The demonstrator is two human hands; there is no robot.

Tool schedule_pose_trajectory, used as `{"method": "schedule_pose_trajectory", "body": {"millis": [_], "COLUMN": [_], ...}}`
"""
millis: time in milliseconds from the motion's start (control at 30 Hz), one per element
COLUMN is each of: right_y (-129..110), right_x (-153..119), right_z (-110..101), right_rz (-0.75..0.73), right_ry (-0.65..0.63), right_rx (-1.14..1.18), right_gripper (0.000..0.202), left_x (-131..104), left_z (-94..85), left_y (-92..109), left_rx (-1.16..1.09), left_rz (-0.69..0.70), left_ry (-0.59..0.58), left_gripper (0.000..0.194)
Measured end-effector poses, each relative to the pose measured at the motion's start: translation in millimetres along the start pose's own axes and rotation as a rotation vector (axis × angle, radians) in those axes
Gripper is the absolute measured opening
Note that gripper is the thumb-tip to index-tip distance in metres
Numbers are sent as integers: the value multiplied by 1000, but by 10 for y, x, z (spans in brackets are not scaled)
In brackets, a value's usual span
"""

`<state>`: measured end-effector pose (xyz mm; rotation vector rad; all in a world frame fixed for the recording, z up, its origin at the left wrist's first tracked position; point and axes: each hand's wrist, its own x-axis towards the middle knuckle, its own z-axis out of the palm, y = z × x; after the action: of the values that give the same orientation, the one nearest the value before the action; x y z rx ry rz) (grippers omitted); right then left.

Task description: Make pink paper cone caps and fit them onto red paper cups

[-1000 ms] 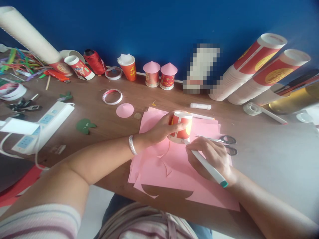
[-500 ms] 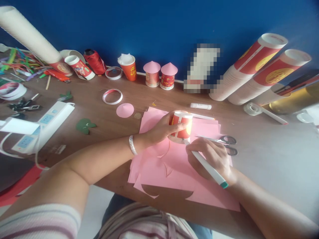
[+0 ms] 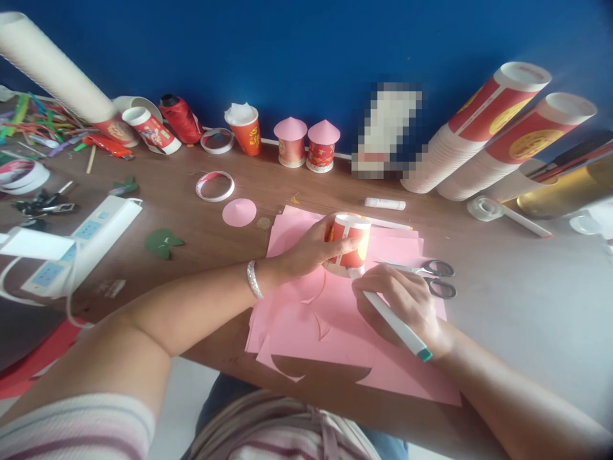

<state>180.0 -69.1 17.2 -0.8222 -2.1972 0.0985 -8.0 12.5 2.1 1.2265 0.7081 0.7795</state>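
My left hand [image 3: 318,246] is wrapped round a red and white paper cup [image 3: 348,246], which it keeps just over a stack of pink paper [image 3: 335,332]. In my right hand [image 3: 397,300] is a white marker pen [image 3: 395,322] with a green end. The pen's front tip meets the lower rim of the cup; the exact contact is partly hidden by my fingers. Close behind the right hand, scissors [image 3: 433,278] with black handles lie partly on the pink sheets.
Behind stand two small cups with pink cone tops [image 3: 306,144], a glue stick [image 3: 384,204] and tall cup stacks [image 3: 479,134]. Leftward lie a pink cone [image 3: 239,212], tape rings [image 3: 215,186], a green paper piece [image 3: 163,243] and a power strip [image 3: 90,236].
My right hand with the marker pen has shifted slightly left along the cup's lower rim. The left hand still holds the cup in nearly the same place.
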Motion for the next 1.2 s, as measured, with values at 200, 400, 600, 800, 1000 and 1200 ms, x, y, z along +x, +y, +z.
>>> {"method": "schedule_pose_trajectory", "body": {"millis": [200,400,600,800,1000,1200], "right_y": [6,21,50,17,9,23], "right_x": [22,29,-3,37,39,4], "right_z": [-3,-27,-28,-41,-40,-31], "right_rz": [2,2,21,27,29,41], "right_ry": [11,6,28,40,48,35], "right_rx": [-12,-16,-15,-56,-73,-51], "right_gripper": [26,25,20,21,21,19], "left_x": [8,11,23,26,16,13], "left_z": [8,19,-11,-12,-7,-5], "left_y": [21,39,-32,-38,-21,-2], "left_rx": [-18,-9,-59,-61,-22,-14], "left_rz": [39,44,41,63,63,54], "left_ry": [-15,-83,-83,-79,-60,-58], "left_gripper": [33,29,29,29,26,28]}}
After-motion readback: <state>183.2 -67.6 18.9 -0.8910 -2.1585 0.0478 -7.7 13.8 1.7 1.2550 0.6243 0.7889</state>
